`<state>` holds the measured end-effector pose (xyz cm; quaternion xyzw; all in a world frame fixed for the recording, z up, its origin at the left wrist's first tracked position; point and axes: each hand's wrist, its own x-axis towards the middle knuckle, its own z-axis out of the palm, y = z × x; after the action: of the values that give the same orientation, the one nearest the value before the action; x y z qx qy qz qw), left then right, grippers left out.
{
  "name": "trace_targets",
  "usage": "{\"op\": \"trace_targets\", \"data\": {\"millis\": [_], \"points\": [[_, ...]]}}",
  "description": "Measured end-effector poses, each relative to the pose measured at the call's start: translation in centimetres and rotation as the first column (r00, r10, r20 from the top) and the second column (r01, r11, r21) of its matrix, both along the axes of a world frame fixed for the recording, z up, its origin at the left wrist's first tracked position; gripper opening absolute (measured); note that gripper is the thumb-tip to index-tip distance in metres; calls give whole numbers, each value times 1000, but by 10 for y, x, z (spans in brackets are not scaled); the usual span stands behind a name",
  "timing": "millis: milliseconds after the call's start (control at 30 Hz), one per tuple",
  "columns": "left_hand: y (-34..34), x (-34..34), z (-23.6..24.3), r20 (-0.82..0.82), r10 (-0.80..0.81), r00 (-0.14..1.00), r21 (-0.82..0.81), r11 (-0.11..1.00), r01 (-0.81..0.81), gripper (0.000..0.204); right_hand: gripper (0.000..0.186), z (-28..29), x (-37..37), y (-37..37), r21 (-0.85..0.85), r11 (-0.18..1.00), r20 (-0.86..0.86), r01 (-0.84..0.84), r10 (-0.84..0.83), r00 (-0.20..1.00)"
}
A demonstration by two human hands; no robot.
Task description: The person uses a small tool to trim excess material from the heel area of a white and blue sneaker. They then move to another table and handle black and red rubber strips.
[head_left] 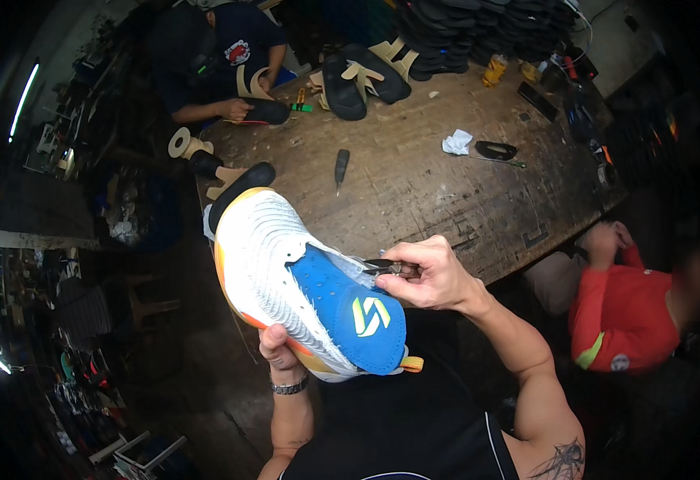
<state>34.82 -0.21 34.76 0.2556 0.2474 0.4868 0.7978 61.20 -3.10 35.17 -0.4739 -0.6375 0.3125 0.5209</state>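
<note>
Presently, left hand [284, 352] grasps the white-and-blue shoe [274, 272] along its left side, fingers mostly hidden; shoe held up, toe pointing away, table [414, 196] beyond it. At the shoe's right collar edge, right hand [436, 276] grips small dark nippers [382, 267], tips at the rim. Step in hand, by judgement: nipping at that edge. Next move calls for a steady shoe and tips kept off the lining.
</note>
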Motion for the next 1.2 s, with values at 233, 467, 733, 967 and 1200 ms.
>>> {"op": "trace_targets", "data": {"millis": [233,467,733,967,1200], "points": [[1,-1,-2,-45,-43,998,-9,999,42,84,18,-1,5,6,83,996,143,-26,14,990],[1,2,-4,-53,-10,999,14,1000,11,89,20,0,4,8,-27,997,19,-69,70,997],[2,1,-3,-71,-5,997,4,1000,5,90,18,2,1,4,-95,993,-30,-69,67,997],[2,-1,-2,30,-13,999,-24,1000,13,84,18,6,2,2,-57,998,3,-42,42,999],[1,-1,-2,-68,-14,998,-13,1000,13,86,18,9,1,8,30,999,151,-22,17,988]]}}
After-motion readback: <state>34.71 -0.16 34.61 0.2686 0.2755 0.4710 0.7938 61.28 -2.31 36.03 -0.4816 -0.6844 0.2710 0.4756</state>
